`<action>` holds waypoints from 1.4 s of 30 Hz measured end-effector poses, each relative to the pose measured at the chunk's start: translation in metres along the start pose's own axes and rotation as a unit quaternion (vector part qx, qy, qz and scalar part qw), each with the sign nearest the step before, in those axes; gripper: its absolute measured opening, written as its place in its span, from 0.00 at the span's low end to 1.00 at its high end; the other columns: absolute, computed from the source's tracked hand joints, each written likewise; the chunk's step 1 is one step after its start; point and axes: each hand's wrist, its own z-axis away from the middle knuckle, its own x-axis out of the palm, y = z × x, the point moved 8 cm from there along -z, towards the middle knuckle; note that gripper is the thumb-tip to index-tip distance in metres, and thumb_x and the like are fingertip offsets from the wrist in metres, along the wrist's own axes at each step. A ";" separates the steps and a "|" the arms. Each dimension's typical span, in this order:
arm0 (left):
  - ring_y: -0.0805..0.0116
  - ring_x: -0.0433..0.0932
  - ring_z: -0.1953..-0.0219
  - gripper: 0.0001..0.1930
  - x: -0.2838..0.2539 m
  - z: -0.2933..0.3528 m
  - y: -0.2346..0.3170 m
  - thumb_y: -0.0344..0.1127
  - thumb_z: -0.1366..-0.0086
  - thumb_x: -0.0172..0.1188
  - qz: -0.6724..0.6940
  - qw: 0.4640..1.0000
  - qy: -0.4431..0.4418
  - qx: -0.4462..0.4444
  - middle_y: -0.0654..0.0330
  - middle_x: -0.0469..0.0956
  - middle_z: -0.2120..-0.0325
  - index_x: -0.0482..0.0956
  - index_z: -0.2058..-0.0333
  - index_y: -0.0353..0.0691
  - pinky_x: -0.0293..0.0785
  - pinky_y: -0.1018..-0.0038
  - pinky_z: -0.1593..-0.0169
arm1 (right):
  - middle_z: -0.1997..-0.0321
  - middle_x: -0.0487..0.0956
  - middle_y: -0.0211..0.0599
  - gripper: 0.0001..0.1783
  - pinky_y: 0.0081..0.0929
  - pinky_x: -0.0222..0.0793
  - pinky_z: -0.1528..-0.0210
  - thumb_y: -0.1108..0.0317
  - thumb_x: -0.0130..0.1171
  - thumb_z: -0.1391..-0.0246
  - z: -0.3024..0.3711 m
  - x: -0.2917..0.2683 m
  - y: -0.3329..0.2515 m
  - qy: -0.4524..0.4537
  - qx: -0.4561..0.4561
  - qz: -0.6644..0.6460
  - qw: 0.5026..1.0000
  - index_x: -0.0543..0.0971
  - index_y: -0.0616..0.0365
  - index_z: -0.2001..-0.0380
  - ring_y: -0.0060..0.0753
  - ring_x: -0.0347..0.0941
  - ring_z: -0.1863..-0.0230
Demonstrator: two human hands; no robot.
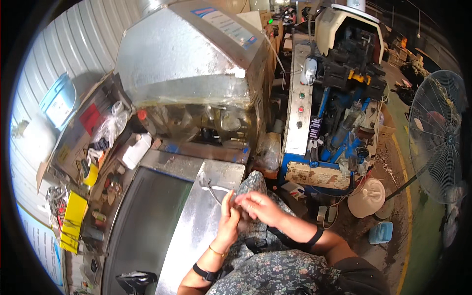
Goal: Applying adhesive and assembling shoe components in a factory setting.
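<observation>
My left hand [227, 223] is raised in front of my patterned apron [275, 268], fingers pointing up and thumb bent in. Close beside it, my right hand [260, 207] has its fingers curled together in a pinch toward the left fingertips. Whatever lies between the two hands is too small or blurred to name. A thin, curved white strip with a grey end piece [205, 183] reaches from above the metal sheet [189, 236] to my left fingers. Whether those fingers grip the strip is hard to make out.
Left of the metal sheet runs a dark conveyor belt [147, 211], out of a large metal hood [182, 54]. A blue machine [314, 174] with a button panel stands ahead right. Beyond are a white bucket [366, 197], a blue basket [381, 233] and a floor fan [437, 132]. Shelves [98, 196] hold clutter.
</observation>
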 end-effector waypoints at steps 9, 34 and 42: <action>0.72 0.76 0.60 0.23 0.001 0.010 -0.060 0.45 0.32 0.56 0.079 0.960 -0.081 -0.255 0.58 0.77 0.56 0.68 0.44 0.37 0.72 0.78 0.60 | 0.70 0.75 0.22 0.08 0.13 0.66 0.70 0.65 0.53 0.35 0.015 -0.022 0.025 0.075 0.142 0.053 0.986 0.76 0.58 0.61 0.12 0.68 0.72; 0.46 0.71 0.43 0.46 0.043 0.032 0.042 0.44 0.53 0.74 -0.515 0.828 -0.123 0.184 0.43 0.72 0.47 0.61 0.38 0.34 0.67 0.60 0.41 | 0.80 0.74 0.31 0.17 0.26 0.66 0.76 0.55 0.62 0.44 0.048 -0.038 0.017 0.091 0.007 0.213 0.973 0.75 0.60 0.67 0.21 0.71 0.78; 0.69 0.74 0.56 0.33 0.009 0.041 0.004 0.34 0.41 0.68 -0.193 0.975 -0.070 0.086 0.54 0.73 0.56 0.56 0.44 0.39 0.73 0.69 0.53 | 0.77 0.74 0.39 0.21 0.30 0.68 0.73 0.56 0.65 0.46 0.054 0.015 -0.055 0.006 -0.107 0.447 0.888 0.71 0.59 0.57 0.28 0.71 0.77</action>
